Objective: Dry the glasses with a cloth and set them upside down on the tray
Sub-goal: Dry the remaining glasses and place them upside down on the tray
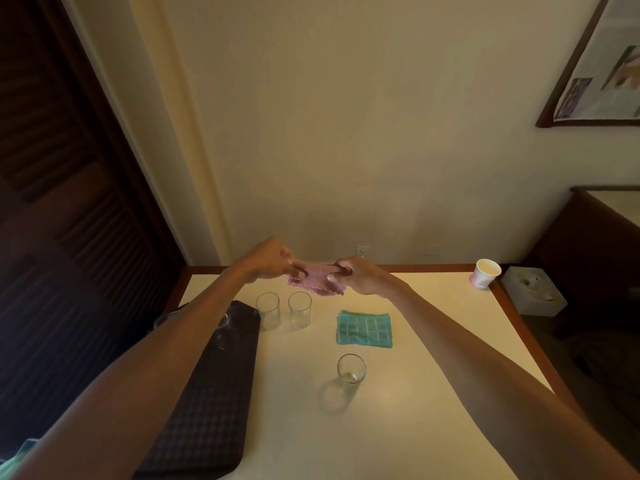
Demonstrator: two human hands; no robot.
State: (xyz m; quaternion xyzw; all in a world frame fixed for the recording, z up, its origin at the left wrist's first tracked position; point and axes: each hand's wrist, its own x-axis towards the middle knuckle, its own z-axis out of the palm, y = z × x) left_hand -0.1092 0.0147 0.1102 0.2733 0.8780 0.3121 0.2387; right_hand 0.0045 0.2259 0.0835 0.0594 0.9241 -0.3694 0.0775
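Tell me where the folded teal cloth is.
In the head view, the folded teal cloth lies flat on the cream table, right of two upright clear glasses and beyond a third glass.

the left forearm (166, 348) and right forearm (467, 341) are seen bare all the way back from the grip, as are the left hand (273, 261) and right hand (360, 275). far behind the grip, beside the left arm, light green fabric (19, 457) is glimpsed; whether it is worn cannot be told.
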